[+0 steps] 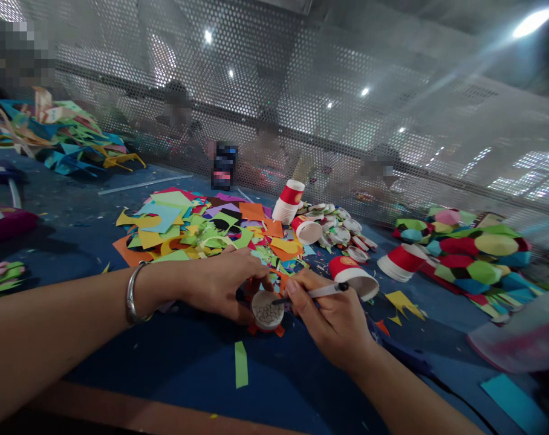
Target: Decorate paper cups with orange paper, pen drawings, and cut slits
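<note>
My left hand [224,279], with a silver bangle [132,293] at the wrist, steadies a small round white paper cup base [268,310] between thumb and fingers. Dark, rounded cell-like outlines cover part of its face, and orange paper tabs [280,331] stick out from under it. In my right hand [333,317] is a pen [322,292] with a clear barrel and a black end. Its tip is at the upper right of the drawn face. A green paper strip [241,365] lies just in front on the blue table [179,368].
Beyond my hands spreads a pile of coloured paper scraps [165,214]. Red and white paper cups [402,262] and several cut cup bases [340,229] lie to the right. Farther right are colourful paper pieces [476,251] and a dark cord [456,393]. A perforated metal screen [274,78] stands behind.
</note>
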`<state>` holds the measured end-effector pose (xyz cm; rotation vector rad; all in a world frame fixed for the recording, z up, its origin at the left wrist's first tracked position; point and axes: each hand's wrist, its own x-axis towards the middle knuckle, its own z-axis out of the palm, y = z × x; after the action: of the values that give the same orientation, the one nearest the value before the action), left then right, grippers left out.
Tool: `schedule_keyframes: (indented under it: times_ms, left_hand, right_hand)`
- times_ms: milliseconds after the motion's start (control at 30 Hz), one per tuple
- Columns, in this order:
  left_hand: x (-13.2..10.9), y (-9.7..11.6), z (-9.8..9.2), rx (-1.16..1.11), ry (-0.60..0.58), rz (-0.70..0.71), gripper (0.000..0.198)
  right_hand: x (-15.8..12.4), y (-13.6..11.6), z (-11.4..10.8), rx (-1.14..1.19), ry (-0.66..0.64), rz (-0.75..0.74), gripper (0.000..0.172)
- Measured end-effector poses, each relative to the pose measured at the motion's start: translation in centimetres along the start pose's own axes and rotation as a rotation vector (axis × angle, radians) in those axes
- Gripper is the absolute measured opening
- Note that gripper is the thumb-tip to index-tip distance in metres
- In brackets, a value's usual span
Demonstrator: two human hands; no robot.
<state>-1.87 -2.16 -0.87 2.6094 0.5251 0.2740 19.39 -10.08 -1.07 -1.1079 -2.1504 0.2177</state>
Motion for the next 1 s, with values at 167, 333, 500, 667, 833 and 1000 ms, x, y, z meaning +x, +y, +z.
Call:
schedule_keyframes:
  times_ms: [167,333,500,667,833,1000]
  left_hand:
    - [0.04,0.05,-0.01,-0.004,-0.003,-0.009,0.04]
    - [0.02,0.24,-0.14,0.005,-0.015,-0.026,0.039]
    - [0.03,0.18,-0.16,0.01,-0.017,-0.016,0.04]
    - [0.04,0.01,-0.06,0.013,-0.018,-0.009,0.041]
    - [0.03,0.14,-0.07,0.036,-0.009,-0.013,0.041]
    - [0.03,0.27,-0.13,0.022,-0.007,-0.014,0.038]
  right_hand:
    - [-0.04,0.03,-0.02,-0.004,-0.003,0.004,0.028]
    - [-0.14,0.11,-0.06,-0.015,-0.003,-0.001,0.029]
    - [-0.15,0.09,-0.16,-0.035,-0.015,0.002,0.028]
    - [-0.16,0.04,-0.22,-0.033,-0.015,-0.009,0.028]
    - [-0.16,0.11,-0.18,-0.023,-0.012,-0.002,0.028]
    - [-0.21,0.23,-0.16,-0.019,-0.009,0.001,0.028]
